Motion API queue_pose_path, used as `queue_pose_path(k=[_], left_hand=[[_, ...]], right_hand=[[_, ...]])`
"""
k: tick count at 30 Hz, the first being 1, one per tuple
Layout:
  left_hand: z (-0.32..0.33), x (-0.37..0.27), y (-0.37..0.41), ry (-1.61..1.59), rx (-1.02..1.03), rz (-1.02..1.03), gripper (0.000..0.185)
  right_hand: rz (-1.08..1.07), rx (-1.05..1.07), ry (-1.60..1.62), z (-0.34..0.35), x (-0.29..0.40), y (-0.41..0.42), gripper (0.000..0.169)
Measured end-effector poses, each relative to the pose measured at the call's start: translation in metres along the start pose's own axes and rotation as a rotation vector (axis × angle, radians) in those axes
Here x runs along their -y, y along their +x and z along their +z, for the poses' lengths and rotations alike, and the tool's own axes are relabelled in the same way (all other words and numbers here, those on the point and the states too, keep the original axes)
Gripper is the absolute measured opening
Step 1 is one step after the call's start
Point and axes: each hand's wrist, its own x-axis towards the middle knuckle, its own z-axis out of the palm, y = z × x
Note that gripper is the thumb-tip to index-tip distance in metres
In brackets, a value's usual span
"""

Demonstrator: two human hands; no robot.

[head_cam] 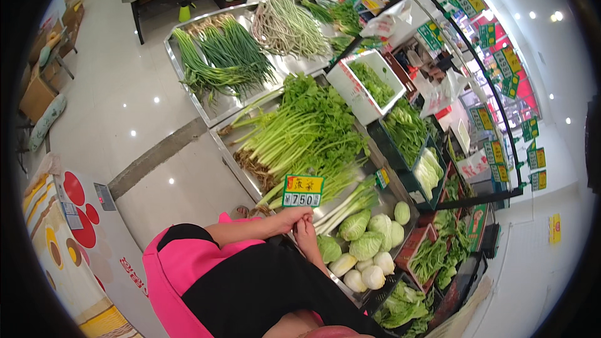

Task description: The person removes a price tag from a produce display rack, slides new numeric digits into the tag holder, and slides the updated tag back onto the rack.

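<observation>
My left hand (296, 216) reaches in from the left and grips the lower edge of a green-framed price sign (303, 190) with a yellow upper panel. My right hand (306, 234) comes from below right, its fingers bent against the left hand; whether they also hold the sign is hidden. Behind the sign, bunches of celery (305, 126) with roots on lie across a metal display tray (224, 143). Scallions with white stalks (345, 204) rest just right of the hands. Green cabbages (366, 245) and pale heads of Chinese cabbage (373, 277) are heaped beside my right forearm.
Beyond the celery, another metal tray (288, 66) carries green onions (235, 54) and long beans (288, 28). A white foam box (350, 91) and dark green crates (425, 197) of leafy vegetables line the right. Overhead, a black rail (497, 98) bears several price tags. A white freezer (110, 239) stands at left.
</observation>
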Motion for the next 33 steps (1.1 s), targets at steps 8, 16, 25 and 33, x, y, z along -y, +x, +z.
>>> queue_pose_path(k=[8,16,25,33], left_hand=[[0.011,0.000,-0.004,0.056,0.008,-0.022,0.020],[0.028,0.011,-0.002,0.118,0.006,-0.043,0.023],[0.019,0.023,0.017,0.176,0.009,-0.129,0.023],[0.022,0.030,0.018,0.222,-0.014,-0.198,0.025]], right_hand=[[0.057,0.019,0.162,-0.004,0.007,-0.015,0.031],[0.045,0.019,0.257,-0.019,0.005,-0.022,0.020],[0.124,0.088,0.245,-0.036,-0.005,-0.031,0.029],[0.108,0.150,0.284,-0.041,-0.008,-0.031,0.032]])
